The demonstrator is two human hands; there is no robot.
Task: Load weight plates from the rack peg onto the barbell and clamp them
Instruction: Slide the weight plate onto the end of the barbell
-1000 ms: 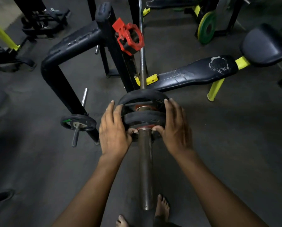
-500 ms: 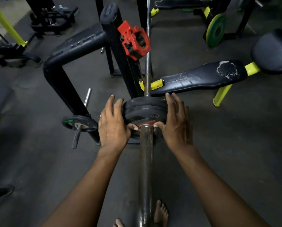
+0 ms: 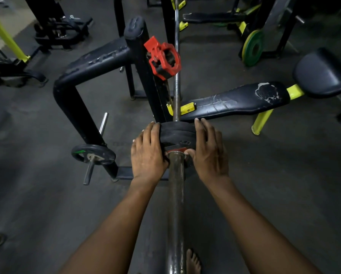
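Black weight plates (image 3: 176,134) sit stacked together on the barbell sleeve (image 3: 176,194), which runs from the bottom of the view up to them. My left hand (image 3: 146,155) grips the plates' left edge and my right hand (image 3: 209,153) grips the right edge, thumbs on the near face beside the sleeve. A red clamp collar (image 3: 163,59) hangs on the black rack upright (image 3: 145,80) beyond the plates, beside the thin bar shaft (image 3: 176,56). One small black plate (image 3: 93,154) stays on a low rack peg (image 3: 88,171) to the left.
A worn black bench pad (image 3: 234,100) with yellow legs lies to the right behind the plates. A green plate (image 3: 252,47) leans on a rack at the back right. My bare foot (image 3: 193,262) stands by the sleeve's near end. Other machines fill the back left.
Both hands have pushed the near plate along the sleeve away from me; the gap to the plate behind has closed and the plates now sit flush.
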